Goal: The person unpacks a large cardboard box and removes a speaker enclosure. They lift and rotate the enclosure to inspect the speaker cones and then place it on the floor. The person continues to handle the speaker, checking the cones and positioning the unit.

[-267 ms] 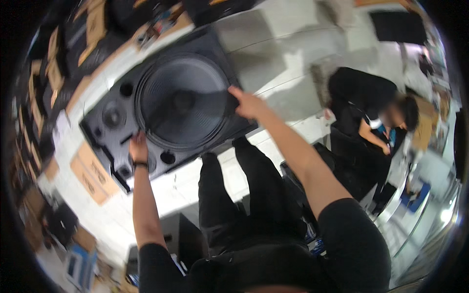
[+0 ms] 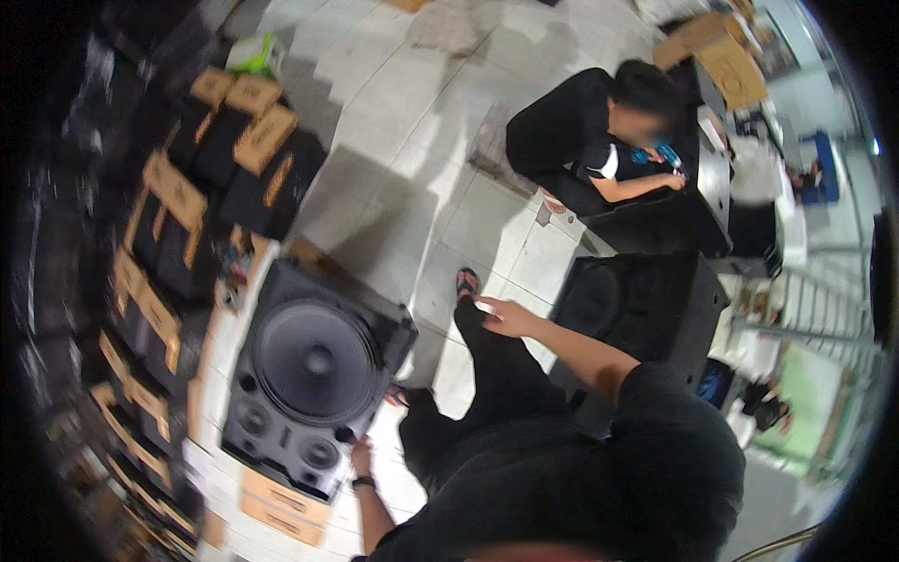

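Observation:
A large black speaker cabinet (image 2: pixel 323 475) lies on its back to my left, with one big round cone and several smaller drivers facing up. My left hand (image 2: pixel 362 456), with a dark band on its wrist, is beside the cabinet's near right edge, close to the small drivers. Its fingers are too blurred to read, and touching or apart I cannot tell. My right hand (image 2: pixel 508 318) hangs over my leg, away from the cabinet. Its fingers are stretched out and nothing is in them.
A second black speaker cabinet (image 2: pixel 655 304) lies at my right. Beyond it a crouching person (image 2: pixel 562 122) holds a blue power tool (image 2: pixel 667 155) at another black cabinet (image 2: pixel 655 225). Dark cabinets with brown cardboard pieces (image 2: pixel 176 192) crowd the left. A flat brown carton (image 2: pixel 281 510) lies below the first cabinet.
My view has swung to the right, so the speaker cabinet now appears lower and further left. My right hand has left the cabinet's right side; my left hand has moved from its face to its edge.

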A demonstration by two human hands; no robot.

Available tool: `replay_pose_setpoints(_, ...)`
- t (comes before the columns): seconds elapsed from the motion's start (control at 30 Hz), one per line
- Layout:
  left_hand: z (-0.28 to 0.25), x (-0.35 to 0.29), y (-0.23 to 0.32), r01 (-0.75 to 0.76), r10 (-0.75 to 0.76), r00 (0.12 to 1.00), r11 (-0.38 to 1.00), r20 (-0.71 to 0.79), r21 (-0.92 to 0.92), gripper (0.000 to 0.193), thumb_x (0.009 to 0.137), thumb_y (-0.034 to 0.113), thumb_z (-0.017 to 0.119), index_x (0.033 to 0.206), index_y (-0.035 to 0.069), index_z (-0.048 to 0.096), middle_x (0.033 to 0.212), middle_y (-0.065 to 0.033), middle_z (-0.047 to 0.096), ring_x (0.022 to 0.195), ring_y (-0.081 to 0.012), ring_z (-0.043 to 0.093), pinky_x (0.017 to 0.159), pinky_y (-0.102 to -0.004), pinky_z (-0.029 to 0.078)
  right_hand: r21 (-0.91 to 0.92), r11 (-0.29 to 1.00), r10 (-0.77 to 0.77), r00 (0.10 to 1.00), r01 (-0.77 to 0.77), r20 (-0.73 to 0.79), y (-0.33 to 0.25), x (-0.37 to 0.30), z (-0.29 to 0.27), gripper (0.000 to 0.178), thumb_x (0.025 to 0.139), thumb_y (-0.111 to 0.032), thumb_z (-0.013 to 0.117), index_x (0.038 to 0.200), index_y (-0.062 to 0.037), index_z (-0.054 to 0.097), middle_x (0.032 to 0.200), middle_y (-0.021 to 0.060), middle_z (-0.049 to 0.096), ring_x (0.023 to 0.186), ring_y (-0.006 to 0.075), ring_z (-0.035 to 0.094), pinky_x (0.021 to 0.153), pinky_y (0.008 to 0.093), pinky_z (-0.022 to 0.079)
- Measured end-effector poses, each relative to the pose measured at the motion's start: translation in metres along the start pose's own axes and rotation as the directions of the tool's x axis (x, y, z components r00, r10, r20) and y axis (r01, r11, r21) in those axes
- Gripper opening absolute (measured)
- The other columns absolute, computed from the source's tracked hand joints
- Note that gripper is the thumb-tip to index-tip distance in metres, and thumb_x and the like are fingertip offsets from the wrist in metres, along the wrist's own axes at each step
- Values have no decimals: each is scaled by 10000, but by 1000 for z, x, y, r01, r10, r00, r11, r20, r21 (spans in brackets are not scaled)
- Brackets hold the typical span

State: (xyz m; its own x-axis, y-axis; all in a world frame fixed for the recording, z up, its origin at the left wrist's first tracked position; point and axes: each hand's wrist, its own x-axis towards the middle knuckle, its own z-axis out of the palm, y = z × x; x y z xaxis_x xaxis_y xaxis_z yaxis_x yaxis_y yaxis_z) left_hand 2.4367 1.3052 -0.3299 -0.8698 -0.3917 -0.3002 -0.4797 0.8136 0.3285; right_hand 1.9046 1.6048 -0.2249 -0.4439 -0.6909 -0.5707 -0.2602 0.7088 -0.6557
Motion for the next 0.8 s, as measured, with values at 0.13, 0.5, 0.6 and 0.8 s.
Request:
replay_pose_setpoints(0.13,-70,92,155,957,-188,288,22,939,-289,586,955,447,643,1398,77,541,1312,-75,643,1140,-239,623,835,-350,499,-248,796,569,822,-552,-5,98,-73,-103,944,791,-252,718,1587,-98,234,1194,322,645,1122,450,635,970,494,522)
replay_pose_setpoints(0.5,-609,504,532,-915,-208,132,-401,-969,-38,286,982,270,626,1141,57,519,929,-26,556,892,-175,597,817,-348,501,140,925,377,890,-352,-256,110,101,-348,894,835,-237,705,1575,-56,239,1043,184,734,992,353,700,912,439,545)
replay_pose_setpoints(0.6,-670,555,583,-860,-274,-313,-326,-909,394,374,962,209,649,1271,85,481,1167,-47,537,1051,-159,540,869,-339,471,77,965,263,942,-252,-209,97,171,-386,892,821,-248,721,1566,-62,269,1143,222,700,1027,382,680,927,436,536)
replay_pose_setpoints(0.8,-719,737,632,-687,-167,-277,-654,-946,316,358,913,68,627,1261,63,543,1179,-48,563,1075,-156,551,823,-323,449,211,945,304,906,-248,-294,86,258,-452,884,817,-242,732,1564,-79,289,1179,208,694,1065,387,669,940,433,531)
